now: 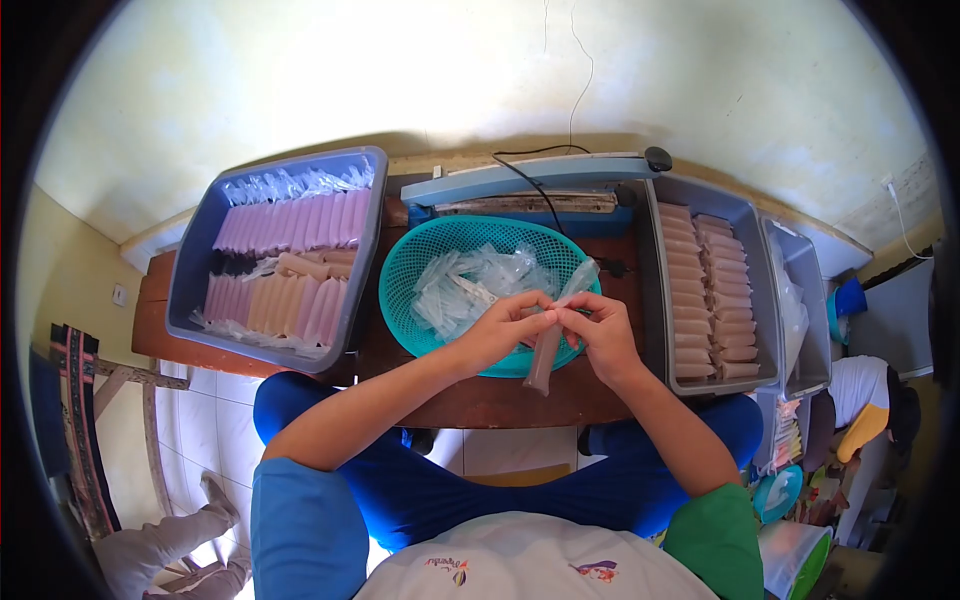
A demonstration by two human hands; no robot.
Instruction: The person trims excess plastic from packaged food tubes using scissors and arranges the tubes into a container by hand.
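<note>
A narrow clear plastic bag with brownish filling in its lower part hangs upright between my hands. My left hand pinches it at the neck from the left. My right hand grips the same neck from the right, fingertips close to the left ones. The bag's loose upper end sticks up above the fingers. Behind and below them stands a turquoise plastic basket, holding a heap of clear plastic pieces.
A grey tub of filled pinkish and tan bags stands left. Right, another grey tub holds brown filled bags, beside a grey bin. A blue heat sealer with a black cord sits behind the basket. Other people are at both sides.
</note>
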